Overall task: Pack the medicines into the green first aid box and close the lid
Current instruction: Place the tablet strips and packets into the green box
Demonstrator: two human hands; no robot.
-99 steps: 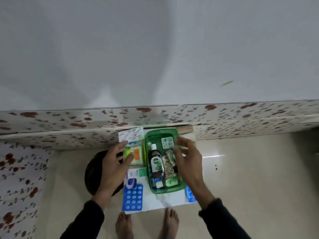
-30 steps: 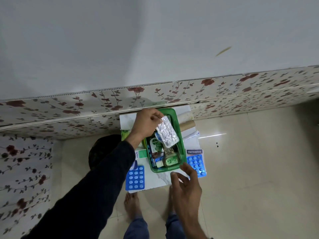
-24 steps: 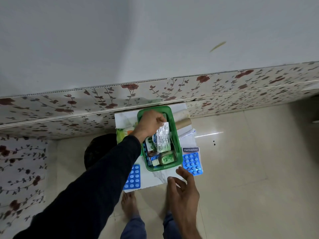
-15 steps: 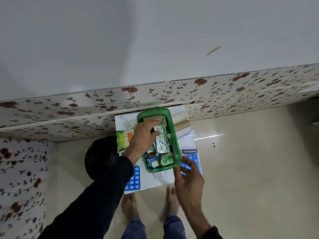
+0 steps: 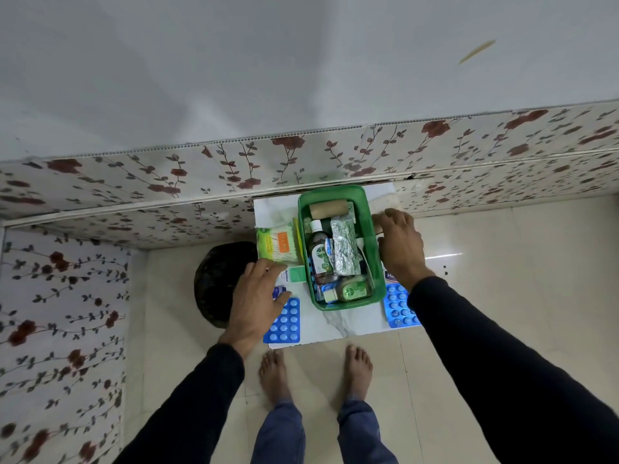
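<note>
The green first aid box [image 5: 375,262] stands open on a white marbled board [image 5: 355,324]. In it lie a brown roll [image 5: 330,209], a Dettol bottle [image 5: 318,254], a silver foil strip [image 5: 345,251] and a small green bottle [image 5: 351,291]. My left hand [image 5: 256,296] lies palm down, fingers spread, over a small white box [image 5: 286,277] and a blue blister pack [image 5: 284,324] left of the green box. My right hand [image 5: 398,244] rests against the green box's right side, fingers curled over a brown roll end [image 5: 377,230]; its grip is hidden.
A green cotton swab pack [image 5: 276,244] lies left of the box. A second blue blister pack [image 5: 397,306] lies at the right, partly under my sleeve. A black round object [image 5: 216,283] sits on the floor to the left. A floral panel wall [image 5: 301,155] stands behind; my bare feet [image 5: 274,373] are in front.
My left hand let go of the silver foil strip inside the box and drew back to the left front. My right hand moved from the box's front up along its right side.
</note>
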